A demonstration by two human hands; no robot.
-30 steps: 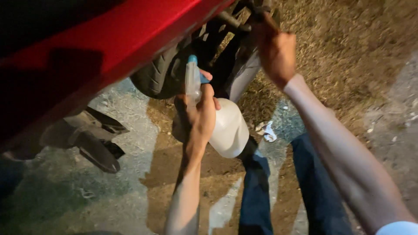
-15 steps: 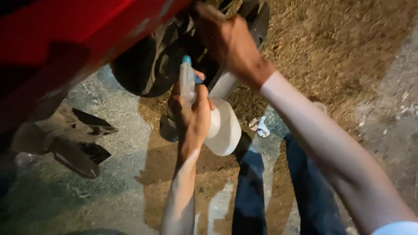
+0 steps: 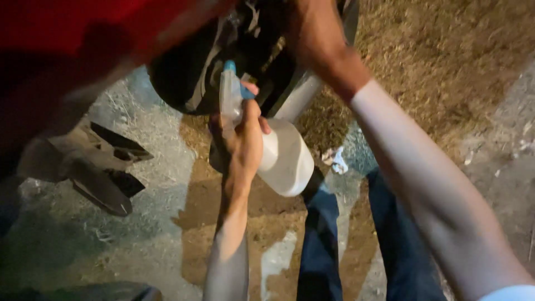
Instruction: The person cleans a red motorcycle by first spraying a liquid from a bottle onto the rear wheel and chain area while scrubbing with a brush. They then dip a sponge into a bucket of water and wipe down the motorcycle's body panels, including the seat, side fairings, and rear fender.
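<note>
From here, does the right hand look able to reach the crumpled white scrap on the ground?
Probably yes, but not at once: the right hand is up in the dark machinery above, while the white scrap lies in the open beside the spray bottle, with nothing covering it.

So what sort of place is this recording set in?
Likely outdoors at night, beside a parked red vehicle: a tyre, dry grass and wet ground. The left hand holds a spray bottle.
</note>
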